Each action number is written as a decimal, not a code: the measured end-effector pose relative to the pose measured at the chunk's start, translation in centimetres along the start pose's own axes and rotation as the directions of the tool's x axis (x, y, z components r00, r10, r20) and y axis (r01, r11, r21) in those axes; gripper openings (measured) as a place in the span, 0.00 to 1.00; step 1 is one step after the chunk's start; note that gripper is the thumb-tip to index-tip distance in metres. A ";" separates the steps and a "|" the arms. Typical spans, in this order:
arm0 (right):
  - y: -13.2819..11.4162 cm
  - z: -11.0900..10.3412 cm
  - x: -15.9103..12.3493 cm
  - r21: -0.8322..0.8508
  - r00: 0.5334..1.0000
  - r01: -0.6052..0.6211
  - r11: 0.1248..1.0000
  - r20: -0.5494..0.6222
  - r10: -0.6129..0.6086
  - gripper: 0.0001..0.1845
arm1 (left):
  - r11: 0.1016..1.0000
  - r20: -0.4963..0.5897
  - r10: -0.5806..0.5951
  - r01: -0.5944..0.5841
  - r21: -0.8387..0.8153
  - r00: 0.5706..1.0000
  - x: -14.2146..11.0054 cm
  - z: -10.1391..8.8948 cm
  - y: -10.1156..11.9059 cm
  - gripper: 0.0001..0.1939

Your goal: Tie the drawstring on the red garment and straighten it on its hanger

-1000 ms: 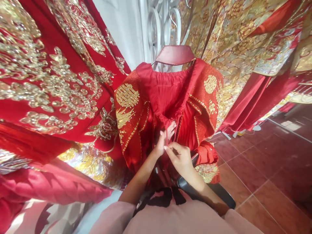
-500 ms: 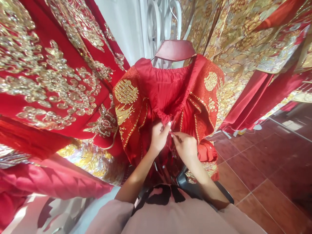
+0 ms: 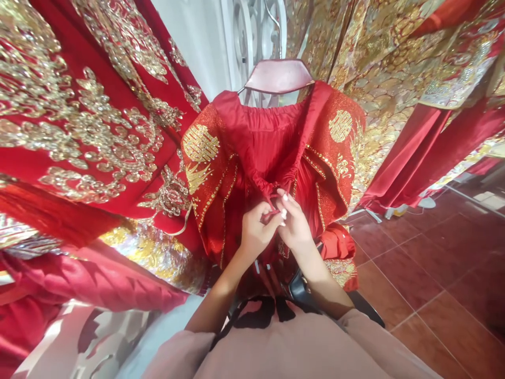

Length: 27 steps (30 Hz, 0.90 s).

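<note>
A red garment with gold embroidery (image 3: 272, 152) hangs open-side toward me from a wooden hanger (image 3: 278, 76). My left hand (image 3: 256, 231) and my right hand (image 3: 294, 223) meet at the gathered red edge low in the garment's opening. Both pinch a thin red tie or cord (image 3: 272, 213) there, fingertips touching. The ends of the tie are hidden between my fingers.
Red and gold embroidered robes hang close on the left (image 3: 87, 131) and on the upper right (image 3: 398, 63). A white ornate metal grille (image 3: 252, 37) stands behind the hanger. Brown floor tiles (image 3: 434, 273) spread to the right. A dark object (image 3: 302, 289) shows beneath my right forearm.
My hands rose from below the gathered edge and came together on the tie; my right hand moved up and left to meet my left. The view shifted slightly.
</note>
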State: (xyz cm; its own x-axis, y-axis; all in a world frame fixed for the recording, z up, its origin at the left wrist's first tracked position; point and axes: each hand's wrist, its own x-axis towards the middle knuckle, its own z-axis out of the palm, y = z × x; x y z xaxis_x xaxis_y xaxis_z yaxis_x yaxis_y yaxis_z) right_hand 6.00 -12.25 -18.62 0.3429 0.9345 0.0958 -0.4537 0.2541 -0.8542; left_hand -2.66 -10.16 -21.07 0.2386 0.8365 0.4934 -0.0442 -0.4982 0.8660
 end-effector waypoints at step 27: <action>-0.9 -1.5 -0.3 -0.593 0.902 0.413 0.691 0.157 -0.403 0.18 | 0.989 -0.090 0.125 -0.118 0.084 0.988 0.4 -0.2 0.7 0.08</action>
State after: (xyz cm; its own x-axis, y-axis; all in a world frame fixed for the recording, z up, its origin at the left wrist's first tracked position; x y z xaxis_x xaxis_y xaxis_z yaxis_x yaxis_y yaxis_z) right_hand 7.49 -13.16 -18.68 0.3628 0.7792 0.5111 0.3155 0.4133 -0.8542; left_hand -2.77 -10.12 -20.25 0.1430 0.7845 0.6034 0.0095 -0.6108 0.7917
